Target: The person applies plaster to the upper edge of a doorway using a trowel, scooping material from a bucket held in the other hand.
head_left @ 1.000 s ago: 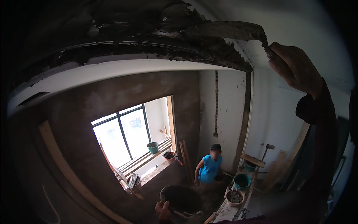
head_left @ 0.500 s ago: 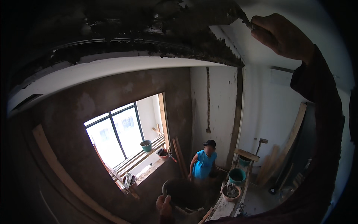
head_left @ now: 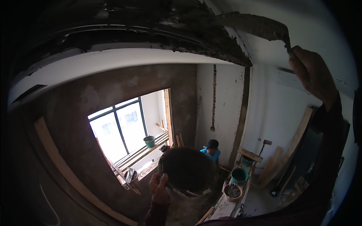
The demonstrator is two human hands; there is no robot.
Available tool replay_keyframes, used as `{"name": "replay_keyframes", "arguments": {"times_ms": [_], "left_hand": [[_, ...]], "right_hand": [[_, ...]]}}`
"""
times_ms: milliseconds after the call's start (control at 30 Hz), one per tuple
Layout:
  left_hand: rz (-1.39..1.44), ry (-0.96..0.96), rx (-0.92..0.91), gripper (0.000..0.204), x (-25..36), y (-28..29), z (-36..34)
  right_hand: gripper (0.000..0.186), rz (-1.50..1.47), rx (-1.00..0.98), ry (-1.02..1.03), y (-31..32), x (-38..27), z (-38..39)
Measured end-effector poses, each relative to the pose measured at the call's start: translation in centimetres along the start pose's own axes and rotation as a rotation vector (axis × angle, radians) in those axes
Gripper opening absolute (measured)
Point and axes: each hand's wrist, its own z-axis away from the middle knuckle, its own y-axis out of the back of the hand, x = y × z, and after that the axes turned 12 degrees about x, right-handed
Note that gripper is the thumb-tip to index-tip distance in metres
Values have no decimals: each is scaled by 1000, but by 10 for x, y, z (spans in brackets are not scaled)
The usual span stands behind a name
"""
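My right hand [head_left: 315, 73], raised at the upper right, is closed round the handle of a mortar-smeared trowel [head_left: 260, 27]. The trowel's blade points left, with its tip close to the dark, rough mortar [head_left: 143, 35] spread over the beam overhead. Lower down, my left hand [head_left: 159, 188] grips the rim of a dark round pan [head_left: 188, 169] with its thumb over the edge. The pan's inside is too dark to show what lies in it.
A co-worker in a blue top [head_left: 211, 151] stands below, partly hidden behind the pan. A plank [head_left: 225, 209] at the right carries a teal bucket [head_left: 240, 175] and a mortar-filled bucket [head_left: 232, 192]. Another green bucket [head_left: 149, 141] stands on boards by the window [head_left: 120, 124].
My right hand has moved right and down, bringing the trowel blade into plain view off the beam. My left hand has raised the pan, which now covers much of the co-worker.
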Motion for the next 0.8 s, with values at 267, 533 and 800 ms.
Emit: {"name": "replay_keyframes", "arguments": {"times_ms": [267, 533, 800], "left_hand": [[-89, 26, 11, 13, -28, 17, 1], [-181, 56, 47, 10, -36, 39, 17], [-357, -9, 126, 12, -40, 67, 10]], "right_hand": [[21, 158, 193, 339, -19, -11, -48], [22, 26, 122, 153, -6, 12, -24], [20, -120, 87, 56, -19, -5, 6]]}}
